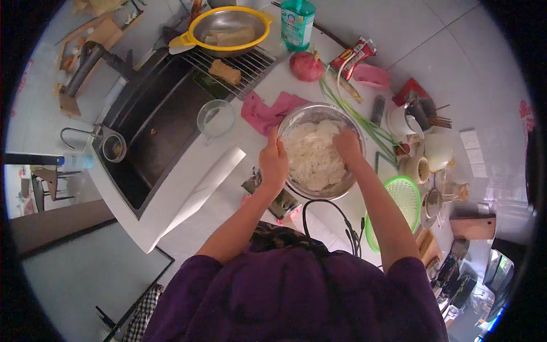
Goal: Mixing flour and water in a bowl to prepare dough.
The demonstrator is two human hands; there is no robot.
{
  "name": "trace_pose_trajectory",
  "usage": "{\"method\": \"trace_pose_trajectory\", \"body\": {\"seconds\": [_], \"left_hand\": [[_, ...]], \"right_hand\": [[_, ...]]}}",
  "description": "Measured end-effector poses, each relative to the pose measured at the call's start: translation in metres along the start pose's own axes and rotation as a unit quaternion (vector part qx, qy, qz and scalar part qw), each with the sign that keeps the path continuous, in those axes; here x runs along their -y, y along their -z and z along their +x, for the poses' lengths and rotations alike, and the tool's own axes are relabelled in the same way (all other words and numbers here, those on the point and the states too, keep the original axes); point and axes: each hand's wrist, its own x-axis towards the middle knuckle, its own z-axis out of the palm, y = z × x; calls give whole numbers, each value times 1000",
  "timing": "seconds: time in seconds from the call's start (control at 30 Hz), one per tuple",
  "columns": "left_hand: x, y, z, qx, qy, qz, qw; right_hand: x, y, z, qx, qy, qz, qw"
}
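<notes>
A round stainless steel bowl (295, 190) sits on the white counter in front of me. Inside it lies a rough, shaggy mass of pale dough (314, 156), with traces of flour up the wall. My left hand (274, 162) grips the bowl's left rim, thumb at the inner side. Curled into the dough near the right wall is my right hand (347, 145); its fingertips are buried and hidden. A pink cloth (271, 111) lies behind the bowl, partly covered by it. To the left stands a clear glass cup (216, 117).
A dark sink (158, 141) opens at left, with a wire rack (250, 68) holding a yellow-rimmed strainer (265, 19). Behind the bowl are a green bottle (298, 28) and a red onion (306, 67). Scallions (363, 122) and a green plastic basket (408, 201) lie at right. A black cable (327, 201) loops near the bowl.
</notes>
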Motion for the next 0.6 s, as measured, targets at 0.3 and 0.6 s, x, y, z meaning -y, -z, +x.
{"method": "trace_pose_trajectory", "body": {"seconds": [0.3,0.6], "left_hand": [[-3,0,0,29,3,-10,1000],[18,-1,4,-60,-104,-46,992]], "right_hand": [[92,3,9,182,64,43,980],[47,65,-78,168,168,-23,971]]}}
